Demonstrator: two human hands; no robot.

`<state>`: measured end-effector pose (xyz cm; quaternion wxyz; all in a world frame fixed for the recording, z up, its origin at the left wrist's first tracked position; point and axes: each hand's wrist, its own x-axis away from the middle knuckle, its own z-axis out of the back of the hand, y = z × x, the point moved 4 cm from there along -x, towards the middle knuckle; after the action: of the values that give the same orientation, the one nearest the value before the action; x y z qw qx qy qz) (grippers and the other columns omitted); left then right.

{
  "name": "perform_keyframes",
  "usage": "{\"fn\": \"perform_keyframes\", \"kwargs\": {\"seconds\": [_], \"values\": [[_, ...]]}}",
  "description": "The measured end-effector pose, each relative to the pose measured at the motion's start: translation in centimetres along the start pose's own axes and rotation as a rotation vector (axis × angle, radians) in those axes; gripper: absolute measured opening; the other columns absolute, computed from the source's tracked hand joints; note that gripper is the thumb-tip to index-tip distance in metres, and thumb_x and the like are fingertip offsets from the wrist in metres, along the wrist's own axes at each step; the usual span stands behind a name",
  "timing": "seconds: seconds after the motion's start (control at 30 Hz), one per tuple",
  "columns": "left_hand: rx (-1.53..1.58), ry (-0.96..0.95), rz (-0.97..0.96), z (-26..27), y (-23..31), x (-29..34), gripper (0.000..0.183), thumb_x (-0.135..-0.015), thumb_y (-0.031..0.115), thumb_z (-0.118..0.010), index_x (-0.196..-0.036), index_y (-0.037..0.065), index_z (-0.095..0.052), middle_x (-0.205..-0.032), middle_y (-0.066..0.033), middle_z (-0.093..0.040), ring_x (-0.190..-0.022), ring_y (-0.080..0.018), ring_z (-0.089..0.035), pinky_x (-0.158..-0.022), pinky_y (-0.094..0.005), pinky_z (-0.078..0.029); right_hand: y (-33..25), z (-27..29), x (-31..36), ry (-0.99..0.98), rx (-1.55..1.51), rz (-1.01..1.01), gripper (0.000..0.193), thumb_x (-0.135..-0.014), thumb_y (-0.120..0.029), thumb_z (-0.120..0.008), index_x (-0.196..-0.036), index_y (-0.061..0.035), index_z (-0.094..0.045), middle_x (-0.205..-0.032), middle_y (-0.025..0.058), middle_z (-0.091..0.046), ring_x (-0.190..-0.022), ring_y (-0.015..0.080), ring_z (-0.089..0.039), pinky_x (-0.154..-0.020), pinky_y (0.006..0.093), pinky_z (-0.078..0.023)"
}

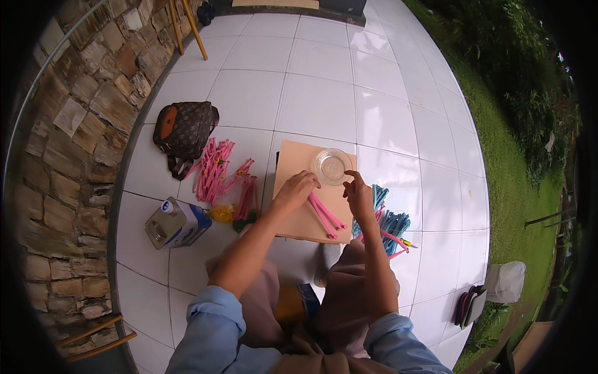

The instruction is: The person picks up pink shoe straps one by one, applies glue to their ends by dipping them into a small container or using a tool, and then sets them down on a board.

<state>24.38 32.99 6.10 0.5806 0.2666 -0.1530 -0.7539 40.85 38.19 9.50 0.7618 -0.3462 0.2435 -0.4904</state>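
A round clear glass dish [331, 166] sits at the far side of a brown cardboard sheet [298, 219]. My left hand [299, 189] is at the dish's near left, its fingers curled together. What they hold, if anything, is hidden. Several pink strips [324, 215] with knobbed near ends lie on the cardboard, and their far ends reach up to my left hand. Close to the dish's right rim is my right hand [358, 193], its fingers bent and drawn together. Anything between those fingertips is too small to make out.
Left on the white tiles are a pile of pink strips [212, 171], a yellow bundle [222, 213], a brown patterned bag [187, 129] and a metal can [177, 223]. Bluish strips [393, 225] lie right of the cardboard. A stone wall [75, 181] borders the left.
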Motion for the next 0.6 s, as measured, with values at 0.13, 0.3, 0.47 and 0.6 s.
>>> {"fn": "perform_keyframes", "kwargs": {"seconds": [0.13, 0.3, 0.47, 0.6], "values": [[-0.203, -0.222, 0.095, -2.2, -0.9, -0.3, 0.013, -0.072, 0.007, -0.063, -0.084, 0.009, -0.065, -0.1, -0.0045, -0.06, -0.1, -0.0227, -0.054, -0.087, -0.0348, -0.044, -0.9, -0.5, 0.8, 0.171, 0.019, 0.149, 0.028, -0.077, 0.0, -0.063, -0.103, -0.0028, -0.052, -0.076, 0.0143, -0.059, -0.061, 0.0243, -0.059, -0.055, 0.0335, -0.047], [-0.378, -0.244, 0.004, -0.5, -0.9, 0.4, 0.011, -0.075, 0.013, -0.066, -0.083, 0.007, -0.061, -0.087, -0.0083, -0.06, -0.086, -0.0261, -0.056, -0.078, -0.0341, -0.045, -1.3, 1.7, 0.8, 0.217, -0.065, 0.102, 0.018, -0.076, -0.003, -0.066, -0.085, -0.0002, -0.05, -0.078, 0.0147, -0.058, -0.067, 0.0294, -0.059, -0.06, 0.0385, -0.047], [0.234, 0.051, 0.207, 4.7, 1.9, -1.3, 0.018, -0.089, 0.021, -0.053, -0.088, 0.003, -0.051, -0.069, -0.0104, -0.053, -0.066, -0.0261, -0.053, -0.066, -0.0359, -0.042, 0.3, 5.7, 0.7, 0.416, -0.057, -0.127, 0.027, -0.092, -0.02, -0.052, -0.077, 0.0013, -0.048, -0.061, 0.013, -0.052, -0.049, 0.022, -0.046, -0.051, 0.0329, -0.038], [0.504, 0.277, 0.443, 8.0, 4.9, -0.9, 0.032, -0.097, 0.029, -0.037, -0.083, 0.001, -0.045, -0.063, -0.0073, -0.043, -0.055, -0.0174, -0.045, -0.058, -0.0333, -0.037, -1.6, 8.5, 1.5, 0.556, -0.521, -0.103, 0.017, -0.097, -0.019, -0.042, -0.103, -0.0037, -0.047, -0.061, 0.0027, -0.048, -0.051, 0.0119, -0.041, -0.049, 0.026, -0.033]]}}
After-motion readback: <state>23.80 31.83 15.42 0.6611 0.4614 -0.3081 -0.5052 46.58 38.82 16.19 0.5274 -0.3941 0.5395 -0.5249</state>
